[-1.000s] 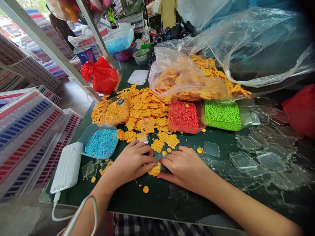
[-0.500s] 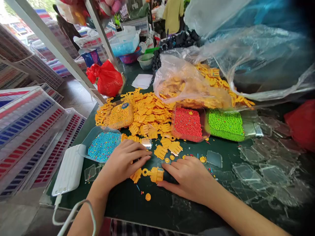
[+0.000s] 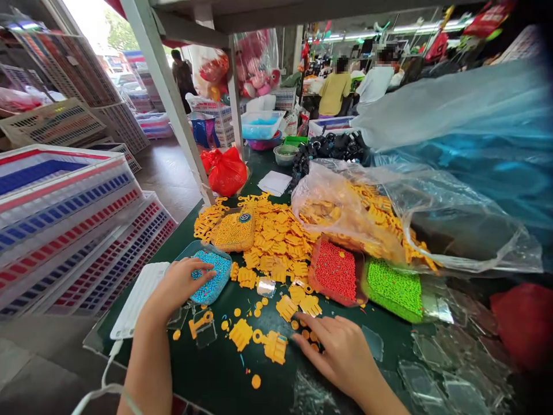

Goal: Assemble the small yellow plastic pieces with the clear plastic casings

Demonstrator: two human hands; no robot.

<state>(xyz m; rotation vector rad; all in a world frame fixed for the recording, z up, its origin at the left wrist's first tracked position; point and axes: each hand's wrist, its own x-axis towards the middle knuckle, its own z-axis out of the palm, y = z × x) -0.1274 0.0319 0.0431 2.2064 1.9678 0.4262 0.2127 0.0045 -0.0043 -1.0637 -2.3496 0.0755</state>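
My left hand (image 3: 181, 288) is over the tray of blue beads (image 3: 216, 276), its fingers stretched out and a little apart at the beads. On the dark green table, my right hand (image 3: 339, 351) lies with thumb and index finger spread, just right of a yellow plastic piece with a ring (image 3: 275, 347). That piece has a slotted top with a bit of blue in it. Left of it lies another flat yellow piece (image 3: 241, 334). Small yellow discs (image 3: 256, 381) are scattered around both. A yellow bar-shaped part (image 3: 200, 324) rests on a clear plate below the blue tray.
Behind are a heap of yellow pieces (image 3: 280, 239) and trays of orange-yellow beads (image 3: 233, 231), red beads (image 3: 334, 271) and green beads (image 3: 395, 288). Clear plastic plates (image 3: 462, 357) lie right. A white power bank (image 3: 140, 300) with a cable sits left. People stand far back.
My left hand has moved from the table's middle, left to the blue bead tray. My right hand stays near the yellow ringed piece, slightly farther from it. The head view has tilted up.
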